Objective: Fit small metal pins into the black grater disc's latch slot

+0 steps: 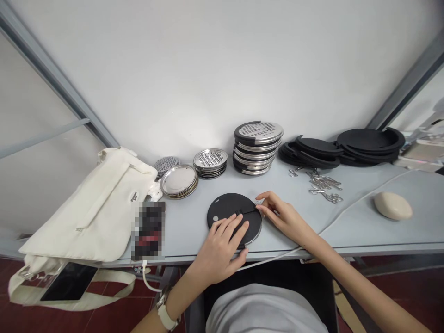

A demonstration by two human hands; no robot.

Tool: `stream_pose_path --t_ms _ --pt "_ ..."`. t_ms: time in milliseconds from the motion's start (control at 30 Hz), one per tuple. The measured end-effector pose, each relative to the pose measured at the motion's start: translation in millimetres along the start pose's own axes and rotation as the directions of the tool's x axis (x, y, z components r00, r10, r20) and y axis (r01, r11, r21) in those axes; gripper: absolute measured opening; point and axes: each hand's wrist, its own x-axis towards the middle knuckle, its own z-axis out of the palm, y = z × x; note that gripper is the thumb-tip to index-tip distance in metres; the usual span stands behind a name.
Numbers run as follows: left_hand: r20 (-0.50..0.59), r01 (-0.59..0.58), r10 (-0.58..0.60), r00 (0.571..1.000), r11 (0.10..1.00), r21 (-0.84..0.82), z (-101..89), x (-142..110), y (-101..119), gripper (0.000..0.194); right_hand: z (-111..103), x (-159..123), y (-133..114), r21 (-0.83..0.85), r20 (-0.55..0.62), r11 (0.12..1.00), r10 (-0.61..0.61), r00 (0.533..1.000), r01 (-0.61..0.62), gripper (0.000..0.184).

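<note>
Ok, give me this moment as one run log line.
Left hand: fingers across black disc | Right hand: pinching small metal piece at disc's right edge | Behind: tall metal-and-black stack

The left-hand grip [219, 249] lies across a black disc [225, 204] on the tabletop [185, 231]; the right-hand grip [281, 215] pinches a small metal piece [258, 202].

I count my two hands [219, 249], one black disc [251, 222], one tall stack of graters [258, 150], two piles of black trays [317, 147], one bag [83, 208].
</note>
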Motion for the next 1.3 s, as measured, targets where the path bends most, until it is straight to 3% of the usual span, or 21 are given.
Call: stream_pose_path --t_ms 1300 --pt "-0.006 -0.002 0.002 1.0 1.0 0.015 -1.0 -0.1 0.2 0.054 -2.7 1.5 -1.6 -0.102 0.054 0.991 -0.086 0.995 0.091 0.027"
